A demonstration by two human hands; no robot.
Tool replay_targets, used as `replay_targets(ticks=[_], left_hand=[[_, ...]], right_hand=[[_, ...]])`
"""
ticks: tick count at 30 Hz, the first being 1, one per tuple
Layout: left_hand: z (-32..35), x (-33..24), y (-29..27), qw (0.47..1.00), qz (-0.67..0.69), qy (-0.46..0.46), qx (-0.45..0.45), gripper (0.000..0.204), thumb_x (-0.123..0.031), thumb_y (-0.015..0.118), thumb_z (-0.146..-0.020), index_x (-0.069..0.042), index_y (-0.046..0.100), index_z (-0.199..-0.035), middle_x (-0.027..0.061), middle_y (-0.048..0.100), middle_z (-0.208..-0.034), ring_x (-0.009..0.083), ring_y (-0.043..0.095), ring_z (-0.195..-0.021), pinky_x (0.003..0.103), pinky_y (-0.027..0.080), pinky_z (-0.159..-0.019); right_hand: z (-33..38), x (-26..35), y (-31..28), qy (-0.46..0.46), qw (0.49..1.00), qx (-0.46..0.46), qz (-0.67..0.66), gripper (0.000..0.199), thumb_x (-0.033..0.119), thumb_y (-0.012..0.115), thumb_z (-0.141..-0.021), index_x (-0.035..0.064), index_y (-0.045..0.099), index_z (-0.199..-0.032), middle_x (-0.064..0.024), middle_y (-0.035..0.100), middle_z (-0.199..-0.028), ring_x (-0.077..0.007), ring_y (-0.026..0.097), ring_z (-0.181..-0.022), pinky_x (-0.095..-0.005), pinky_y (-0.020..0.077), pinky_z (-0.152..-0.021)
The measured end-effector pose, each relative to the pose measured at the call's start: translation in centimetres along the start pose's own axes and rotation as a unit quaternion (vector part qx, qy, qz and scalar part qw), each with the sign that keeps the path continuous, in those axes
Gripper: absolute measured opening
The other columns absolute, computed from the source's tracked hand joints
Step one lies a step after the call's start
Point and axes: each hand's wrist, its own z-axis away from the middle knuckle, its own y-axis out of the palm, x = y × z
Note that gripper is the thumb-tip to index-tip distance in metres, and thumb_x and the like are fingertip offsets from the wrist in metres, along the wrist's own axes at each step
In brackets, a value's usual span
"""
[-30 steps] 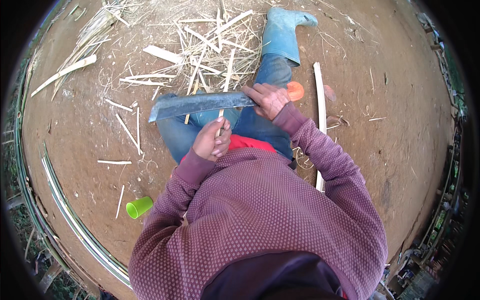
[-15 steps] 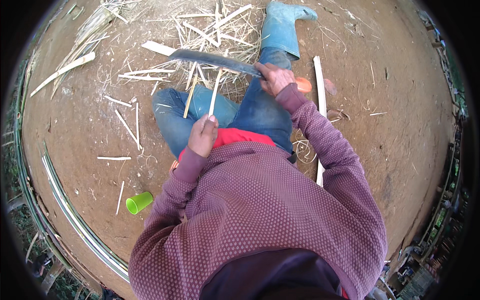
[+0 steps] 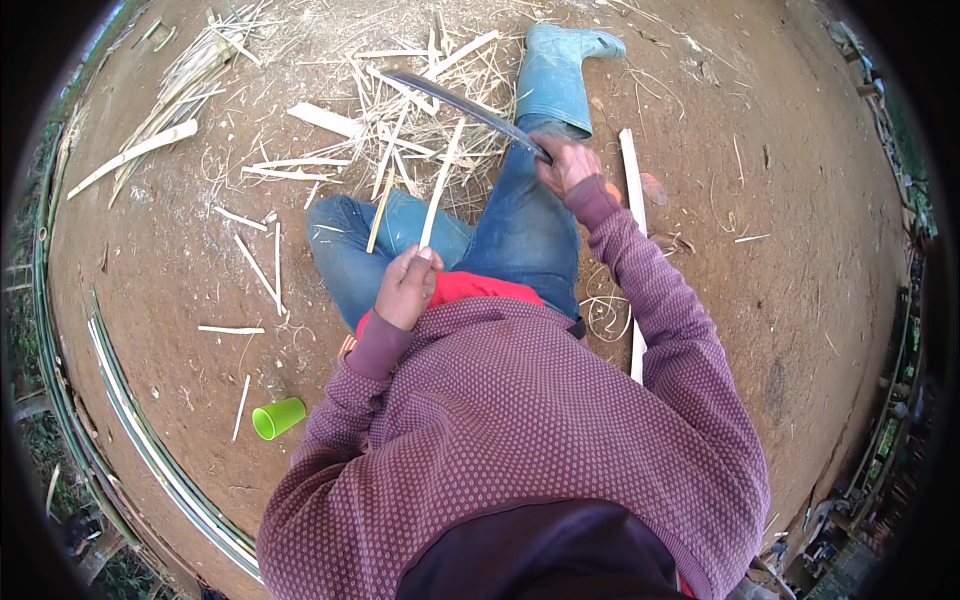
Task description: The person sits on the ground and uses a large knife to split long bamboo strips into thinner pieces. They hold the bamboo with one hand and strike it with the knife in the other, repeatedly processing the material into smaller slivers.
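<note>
My left hand (image 3: 406, 286) grips the near end of a thin pale bamboo strip (image 3: 440, 185) that points away from me over my knees. My right hand (image 3: 566, 164) is closed on the handle of a long dark knife (image 3: 462, 104). The blade reaches up and to the left, well past the far end of the strip and apart from it. I sit on the dirt in blue jeans (image 3: 520, 235) and a blue rubber boot (image 3: 556, 75), with a maroon sweater sleeve on each arm.
Split bamboo pieces and shavings (image 3: 330, 120) litter the ground ahead and to the left. A long pale bamboo pole (image 3: 632, 190) lies along my right side. A green cup (image 3: 278, 417) lies on its side at the lower left, near long bamboo strips (image 3: 150, 450).
The knife has swung away from my lap, up and outward to the far side. The left hand stayed near my lap holding the strip, which now points forward uncovered.
</note>
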Motion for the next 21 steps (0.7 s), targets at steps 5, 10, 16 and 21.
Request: replay_targets(ticks=[5, 10, 16, 21], left_hand=[[-0.2, -0.8, 0.1, 0.999, 0.027, -0.004, -0.021, 0.022, -0.024, 0.042, -0.094, -0.004, 0.051, -0.089, -0.0061, 0.033, -0.054, 0.0020, 0.025, -0.039, 0.018, 0.020, -0.034], [0.0, -0.5, 0.2, 0.998, 0.048, -0.009, -0.045, 0.018, -0.021, 0.045, -0.094, -0.005, 0.051, -0.089, -0.0065, 0.033, -0.054, 0.0018, 0.025, -0.038, 0.018, 0.021, -0.034], [0.2, -0.1, -0.3, 0.998, 0.035, 0.020, -0.038, 0.017, -0.022, 0.045, -0.094, -0.008, 0.050, -0.087, -0.0074, 0.033, -0.054, 0.0007, 0.025, -0.039, 0.018, 0.020, -0.034], [0.3, 0.2, 0.0, 0.993, -0.067, 0.081, -0.052, 0.018, -0.021, 0.045, -0.094, -0.007, 0.049, -0.083, -0.0075, 0.033, -0.056, 0.0001, 0.026, -0.044, 0.018, 0.021, -0.039]], right_hand=[[3.0, 3.7, -1.1, -0.098, 0.992, -0.018, -0.073, 0.034, 0.013, 0.060, -0.072, 0.0147, 0.058, -0.106, -0.0073, 0.061, -0.079, -0.0266, 0.062, -0.073, -0.0366, 0.0495, -0.061], [5.3, 6.8, -1.5, -0.211, 0.976, 0.036, -0.026, 0.046, 0.012, 0.064, -0.067, 0.0128, 0.053, -0.112, -0.0040, 0.056, -0.083, -0.0218, 0.060, -0.076, -0.0342, 0.0491, -0.061], [4.0, 5.4, -1.0, -0.185, 0.982, 0.043, -0.001, 0.042, 0.012, 0.062, -0.069, 0.0134, 0.053, -0.110, -0.0055, 0.058, -0.084, -0.0247, 0.060, -0.076, -0.0372, 0.0493, -0.062], [3.3, 3.3, -0.7, -0.133, 0.991, 0.013, -0.022, 0.031, 0.014, 0.060, -0.071, 0.0152, 0.056, -0.102, -0.0076, 0.060, -0.079, -0.0288, 0.061, -0.071, -0.0409, 0.0489, -0.059]])
